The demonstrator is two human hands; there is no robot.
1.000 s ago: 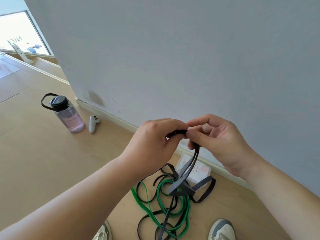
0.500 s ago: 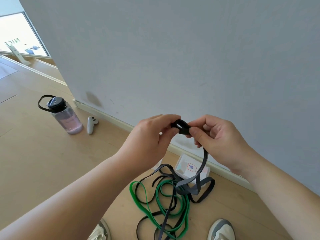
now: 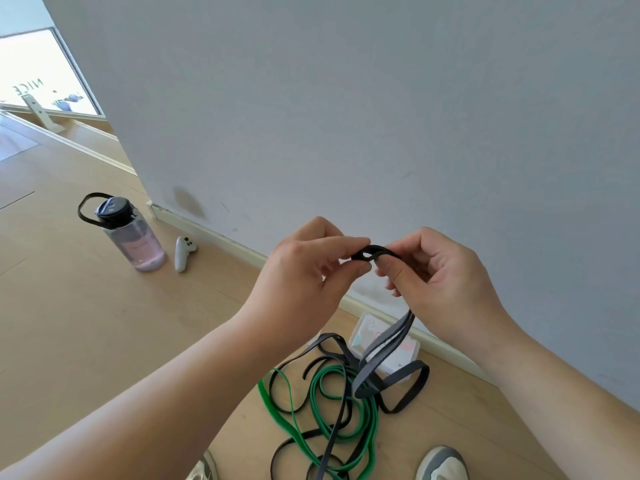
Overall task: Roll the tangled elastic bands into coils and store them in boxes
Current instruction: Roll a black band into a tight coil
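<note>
Left hand pinches the small starting coil of the flat dark grey elastic band, right hand pinching its other side, above the floor's wall edge. Tail trails into the tangled pile of black and green bands; a snag there could pop the coil loose.

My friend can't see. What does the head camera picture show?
A left hand and a right hand pinch a small coil started in a dark elastic band. The rest hangs to a tangle of dark and green bands on the wooden floor, beside a clear box.
</note>
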